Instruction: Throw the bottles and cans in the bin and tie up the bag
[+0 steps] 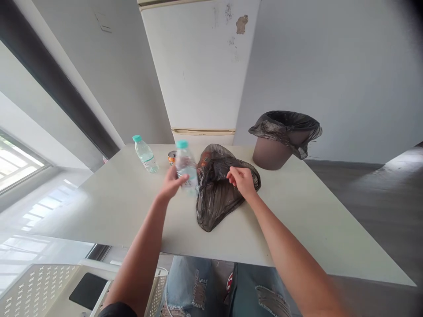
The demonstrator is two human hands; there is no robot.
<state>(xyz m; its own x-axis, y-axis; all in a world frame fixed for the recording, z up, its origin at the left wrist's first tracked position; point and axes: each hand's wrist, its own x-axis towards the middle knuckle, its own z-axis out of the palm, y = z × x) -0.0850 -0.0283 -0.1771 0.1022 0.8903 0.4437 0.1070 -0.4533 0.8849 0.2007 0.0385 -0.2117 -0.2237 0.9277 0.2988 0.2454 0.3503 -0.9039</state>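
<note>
My left hand (172,182) is wrapped round a clear plastic bottle (187,169) with a teal cap, held upright but slightly blurred, just left of the bag. A dark translucent plastic bag (216,200) lies on the table with its mouth gaping; something orange-red shows through its far side. At the bag's right rim is my right hand (241,179), fingers closed in a pinch on the plastic. Behind the held bottle stands an orange can (172,157), partly covered by it. Another clear bottle (145,154) with a teal cap stands farther left.
A brown bin (271,154) lined with a black bag stands at the table's back right. The white table (297,224) reaches back to a white fridge (205,66). At lower left, a perforated cream cart (42,286) holds a dark flat object (88,290).
</note>
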